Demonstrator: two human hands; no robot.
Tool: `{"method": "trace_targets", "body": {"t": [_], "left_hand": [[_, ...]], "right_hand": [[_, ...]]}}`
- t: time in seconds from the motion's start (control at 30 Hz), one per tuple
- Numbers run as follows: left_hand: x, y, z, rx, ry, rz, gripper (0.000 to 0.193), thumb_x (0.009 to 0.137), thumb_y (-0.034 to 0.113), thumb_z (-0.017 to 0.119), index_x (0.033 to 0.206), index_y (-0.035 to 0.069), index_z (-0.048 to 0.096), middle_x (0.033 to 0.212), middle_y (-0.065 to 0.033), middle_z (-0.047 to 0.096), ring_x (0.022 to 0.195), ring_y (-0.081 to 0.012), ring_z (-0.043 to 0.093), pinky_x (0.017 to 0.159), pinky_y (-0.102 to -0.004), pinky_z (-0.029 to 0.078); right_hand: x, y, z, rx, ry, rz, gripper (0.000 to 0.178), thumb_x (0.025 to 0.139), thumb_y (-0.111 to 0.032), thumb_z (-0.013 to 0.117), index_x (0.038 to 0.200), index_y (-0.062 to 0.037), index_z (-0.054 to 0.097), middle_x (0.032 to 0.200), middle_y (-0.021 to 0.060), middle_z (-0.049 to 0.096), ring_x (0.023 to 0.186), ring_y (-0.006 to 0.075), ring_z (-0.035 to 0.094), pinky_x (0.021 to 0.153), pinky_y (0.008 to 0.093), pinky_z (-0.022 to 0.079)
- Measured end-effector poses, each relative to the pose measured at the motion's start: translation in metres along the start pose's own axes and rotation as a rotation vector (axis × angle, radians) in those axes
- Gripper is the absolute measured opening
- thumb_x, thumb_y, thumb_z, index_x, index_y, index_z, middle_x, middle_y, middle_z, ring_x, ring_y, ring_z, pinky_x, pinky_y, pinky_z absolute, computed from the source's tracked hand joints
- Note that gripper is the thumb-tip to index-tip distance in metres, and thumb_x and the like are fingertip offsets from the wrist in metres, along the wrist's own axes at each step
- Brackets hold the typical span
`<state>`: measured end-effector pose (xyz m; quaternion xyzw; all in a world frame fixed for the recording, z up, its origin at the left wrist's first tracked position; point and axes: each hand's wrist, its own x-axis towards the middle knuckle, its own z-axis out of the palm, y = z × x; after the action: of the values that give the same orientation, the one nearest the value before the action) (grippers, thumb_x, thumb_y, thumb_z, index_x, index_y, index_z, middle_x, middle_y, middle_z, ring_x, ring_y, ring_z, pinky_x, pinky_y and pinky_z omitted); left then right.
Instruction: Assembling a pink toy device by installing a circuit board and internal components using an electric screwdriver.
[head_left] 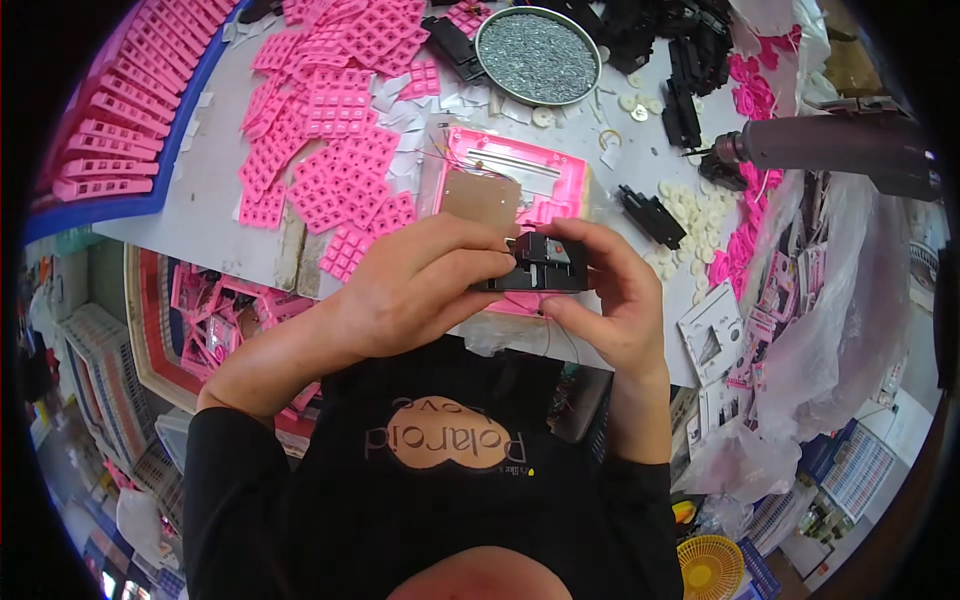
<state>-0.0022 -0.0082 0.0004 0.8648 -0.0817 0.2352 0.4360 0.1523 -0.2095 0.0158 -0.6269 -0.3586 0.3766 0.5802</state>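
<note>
Left hand (415, 285) and right hand (620, 305) grip one boxy black part (553, 270) mid-frame, fingers (480, 263) bent. One round bowl (545, 102) sits top centre.

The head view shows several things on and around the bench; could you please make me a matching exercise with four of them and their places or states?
Column one
1. Black part
2. Round dish
3. Yellow basket
4. Grey cylindrical tool

Column two
A. Near the picture's bottom edge, right of centre
B. Filled with small grey metal pieces
C. Jutting in from the right side
D. Held by the left hand and right hand

Pairs: 1-D, 2-B, 3-A, 4-C.
</note>
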Motion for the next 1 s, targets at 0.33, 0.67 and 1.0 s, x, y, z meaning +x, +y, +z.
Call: {"method": "trace_targets", "body": {"t": [0.33,0.67,1.0], "left_hand": [[-0.009,-0.004,-0.011,-0.131,0.008,-0.211,0.048,0.072,0.005,0.088,0.114,0.002,0.064,0.106,-0.0136,0.069,0.094,-0.0287,0.069,0.076,-0.0351,0.055],[0.036,-0.052,-0.059,0.082,0.165,-0.614,0.026,0.089,0.018,0.075,0.107,0.000,0.070,0.088,-0.0053,0.069,0.071,-0.0098,0.057,0.063,-0.0263,0.046],[0.041,-0.070,-0.017,0.022,0.054,-0.416,0.022,0.091,0.011,0.069,0.111,0.003,0.074,0.089,-0.0058,0.066,0.079,-0.0160,0.060,0.071,-0.0314,0.048]], "right_hand": [[0.016,0.007,0.009,-0.159,0.020,-0.046,0.053,0.076,-0.005,0.083,0.126,-0.0021,0.065,0.118,0.0101,0.067,0.104,0.0162,0.065,0.083,0.0275,0.054],[0.014,-0.003,-0.001,-0.266,0.039,0.033,0.049,0.075,-0.003,0.085,0.121,0.0018,0.066,0.122,0.0117,0.064,0.104,0.0178,0.067,0.080,0.0275,0.059],[0.013,0.009,-0.001,-0.328,0.072,-0.103,0.047,0.075,-0.005,0.085,0.118,0.0000,0.068,0.115,0.0119,0.068,0.092,0.0157,0.069,0.066,0.0243,0.055]]}}
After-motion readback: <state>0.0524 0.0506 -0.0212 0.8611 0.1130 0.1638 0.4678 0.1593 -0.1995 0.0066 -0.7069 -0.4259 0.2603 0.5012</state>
